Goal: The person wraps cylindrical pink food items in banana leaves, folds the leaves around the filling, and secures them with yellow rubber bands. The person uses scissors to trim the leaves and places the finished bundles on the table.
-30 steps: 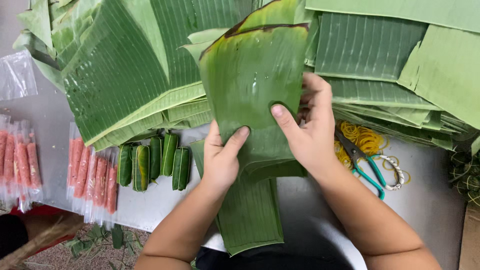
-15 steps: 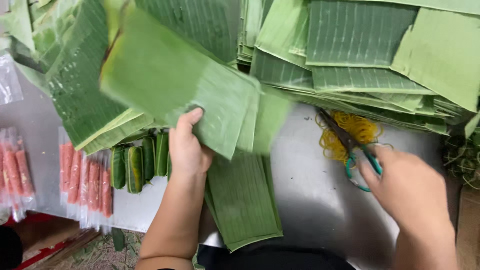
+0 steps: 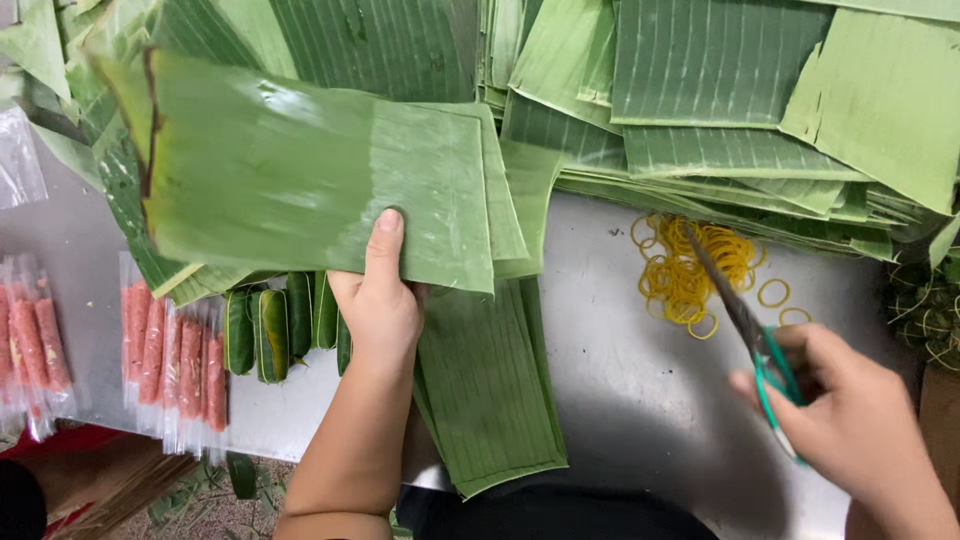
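My left hand grips the near edge of a wide banana leaf piece, holding it flat and raised over the table; the piece has a brown streak near its left end. My right hand holds green-handled scissors with the blades pointing up-left toward a heap of yellow rubber bands. A narrower strip of leaf lies on the steel table between my arms.
Stacks of cut banana leaves cover the far side. Small green wrapped rolls lie to the left, beside clear packets of pink sausage. More packets sit at the far left edge.
The leaf was turned from upright between both hands to flat in my left hand alone. My right hand left it, reached right and picked up the scissors.
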